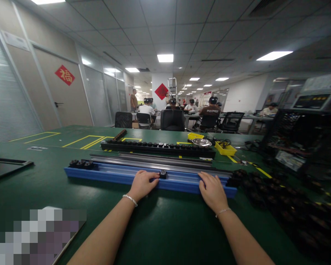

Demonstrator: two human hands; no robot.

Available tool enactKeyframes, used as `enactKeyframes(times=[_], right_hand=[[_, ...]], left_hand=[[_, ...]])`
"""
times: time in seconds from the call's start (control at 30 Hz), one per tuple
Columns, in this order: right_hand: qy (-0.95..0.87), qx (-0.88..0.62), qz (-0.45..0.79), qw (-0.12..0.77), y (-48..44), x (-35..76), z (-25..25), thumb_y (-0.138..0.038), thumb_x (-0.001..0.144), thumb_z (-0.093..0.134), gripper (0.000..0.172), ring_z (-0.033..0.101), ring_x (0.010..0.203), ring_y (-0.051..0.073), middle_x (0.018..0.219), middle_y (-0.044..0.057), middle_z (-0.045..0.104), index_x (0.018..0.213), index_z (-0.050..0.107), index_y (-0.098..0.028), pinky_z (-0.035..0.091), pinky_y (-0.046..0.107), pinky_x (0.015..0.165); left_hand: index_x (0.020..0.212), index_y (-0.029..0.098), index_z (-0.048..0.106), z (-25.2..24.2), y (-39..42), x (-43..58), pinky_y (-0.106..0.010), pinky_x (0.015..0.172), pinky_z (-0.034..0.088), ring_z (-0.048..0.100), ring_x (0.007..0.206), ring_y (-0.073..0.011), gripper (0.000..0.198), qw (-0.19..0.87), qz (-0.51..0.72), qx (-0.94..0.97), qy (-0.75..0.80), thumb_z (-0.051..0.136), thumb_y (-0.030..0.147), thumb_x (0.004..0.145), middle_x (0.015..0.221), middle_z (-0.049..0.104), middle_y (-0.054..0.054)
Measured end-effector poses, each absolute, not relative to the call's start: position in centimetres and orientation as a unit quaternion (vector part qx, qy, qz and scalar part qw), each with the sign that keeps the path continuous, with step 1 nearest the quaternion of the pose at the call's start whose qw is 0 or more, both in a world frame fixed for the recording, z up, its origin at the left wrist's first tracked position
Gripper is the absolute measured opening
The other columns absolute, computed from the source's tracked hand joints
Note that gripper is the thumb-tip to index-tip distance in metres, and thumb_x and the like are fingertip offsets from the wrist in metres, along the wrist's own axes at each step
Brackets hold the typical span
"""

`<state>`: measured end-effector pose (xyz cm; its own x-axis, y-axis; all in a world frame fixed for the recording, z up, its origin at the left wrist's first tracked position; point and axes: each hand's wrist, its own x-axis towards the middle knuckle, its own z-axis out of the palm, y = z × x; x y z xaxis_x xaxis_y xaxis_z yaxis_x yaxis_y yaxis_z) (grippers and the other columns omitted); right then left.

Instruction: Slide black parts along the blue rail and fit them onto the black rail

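A long blue channel (113, 177) lies across the green table in front of me, with a metal strip along its inside. My left hand (143, 183) is at its middle, thumb and fingertips closed together at the left side of a small black block (163, 174) that sits in the channel. Farther right, my right hand (213, 189) rests over the channel's front wall with its fingers stretched out and no part visible in it. Several similar black blocks (81, 164) stand in the channel's left end; more dark parts (233, 178) crowd its right end.
Behind the channel lie metal rails (154, 162) and a black strip holding a row of parts (157, 148). Yellow trays (225, 149) and a silver dish (202, 142) stand beyond. Dark parts (289, 209) are heaped at right, a dark tray (5, 169) at left. People sit farther off.
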<state>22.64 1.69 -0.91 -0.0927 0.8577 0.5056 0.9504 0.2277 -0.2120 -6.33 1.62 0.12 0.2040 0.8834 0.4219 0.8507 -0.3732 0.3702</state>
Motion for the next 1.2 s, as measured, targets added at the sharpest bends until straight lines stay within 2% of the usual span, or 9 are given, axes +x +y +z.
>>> enactKeyframes(times=[0.13,0.33,0.93,1.2], right_hand=[[-0.811,-0.53,-0.047,0.243,0.6,18.6,-0.6,-0.025,0.084,0.033,0.045,0.046,0.118,0.017,0.128,0.007,0.055,0.125,0.052,-0.019,0.024,0.039,0.106],[-0.823,-0.522,-0.026,0.224,-0.6,15.5,-0.6,-0.025,0.081,0.04,0.051,0.046,0.115,0.018,0.127,0.002,0.056,0.132,0.043,-0.029,0.016,0.044,0.107],[-0.823,-0.532,-0.025,0.196,-0.4,15.2,-0.1,-0.022,0.079,0.042,0.048,0.05,0.105,0.019,0.112,0.001,0.061,0.124,0.05,-0.035,0.016,0.044,0.104],[-0.83,-0.527,-0.035,0.177,-0.4,15.3,0.0,-0.023,0.079,0.043,0.052,0.05,0.106,0.019,0.111,0.001,0.06,0.129,0.045,-0.037,0.016,0.044,0.103]], left_hand=[[0.094,0.031,0.068,0.3,1.6,-6.2,-0.039,0.094,0.033,0.062,0.088,-0.0171,0.022,0.025,0.289,0.776,0.561,0.051,0.037,0.082,0.105,0.069,0.004],[0.097,0.032,0.068,0.5,1.5,-6.1,-0.039,0.092,0.033,0.061,0.085,-0.0171,0.022,0.03,0.276,0.786,0.552,0.053,0.034,0.08,0.104,0.069,0.004],[0.103,0.035,0.065,0.3,1.5,-6.1,-0.041,0.097,0.028,0.057,0.096,-0.0197,0.027,0.016,0.256,0.801,0.542,0.057,0.032,0.077,0.108,0.068,0.005],[0.104,0.036,0.064,0.1,1.5,-6.2,-0.043,0.1,0.024,0.056,0.099,-0.0197,0.03,0.014,0.255,0.803,0.539,0.059,0.031,0.076,0.109,0.067,0.006]])
